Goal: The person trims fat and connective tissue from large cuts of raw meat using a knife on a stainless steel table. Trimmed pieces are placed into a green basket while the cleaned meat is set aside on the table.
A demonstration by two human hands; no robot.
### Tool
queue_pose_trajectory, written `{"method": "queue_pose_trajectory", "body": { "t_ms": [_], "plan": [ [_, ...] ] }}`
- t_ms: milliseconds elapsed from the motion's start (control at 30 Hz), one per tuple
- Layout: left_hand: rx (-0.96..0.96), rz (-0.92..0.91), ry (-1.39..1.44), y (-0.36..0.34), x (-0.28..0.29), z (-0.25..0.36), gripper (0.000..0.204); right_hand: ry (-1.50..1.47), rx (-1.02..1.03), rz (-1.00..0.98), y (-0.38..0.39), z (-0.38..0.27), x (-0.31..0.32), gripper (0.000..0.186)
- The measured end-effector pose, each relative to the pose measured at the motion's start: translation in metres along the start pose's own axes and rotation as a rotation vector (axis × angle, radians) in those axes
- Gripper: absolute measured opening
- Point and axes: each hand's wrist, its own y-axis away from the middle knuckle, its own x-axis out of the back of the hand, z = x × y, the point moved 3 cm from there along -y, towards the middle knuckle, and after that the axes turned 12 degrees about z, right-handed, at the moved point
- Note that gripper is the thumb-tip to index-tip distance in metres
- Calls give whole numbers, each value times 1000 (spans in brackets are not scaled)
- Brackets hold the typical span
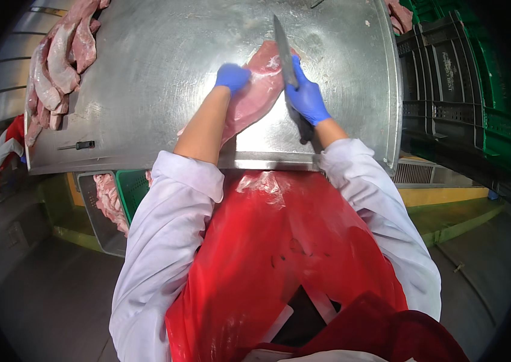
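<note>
My left hand (232, 78), in a blue glove, has curled fingers on the left side of a large pink meat slab (252, 105), which lies on the steel table (147, 72). My right hand (306, 96), also gloved in blue, grips a long knife (282, 45) at the slab's right side. The blade points away from me over the meat's upper right part, and a black handle shows beneath the wrist. The left fingertips are partly hidden.
Several meat pieces (62, 66) lie along the table's left edge, near a slim black-handled tool (85, 145). Dark and green crates (448, 90) stand at right. Below the table are bins of meat trimmings (110, 199). Someone's red-and-white clothing (5, 151) shows at far left.
</note>
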Motion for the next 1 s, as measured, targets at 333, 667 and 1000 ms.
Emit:
{"method": "queue_pose_trajectory", "body": {
  "t_ms": [333,667,1000],
  "plan": [
    [468,235,539,10,-33,-13,39,-15,11,-513,47,-27,14,78],
    [294,372,432,18,3,-34,18,-369,-214,-645,56,-44,10,82],
    [317,466,763,34,55,-42,11,-428,-109,-529,75,-57,-28,77]
  ]
}}
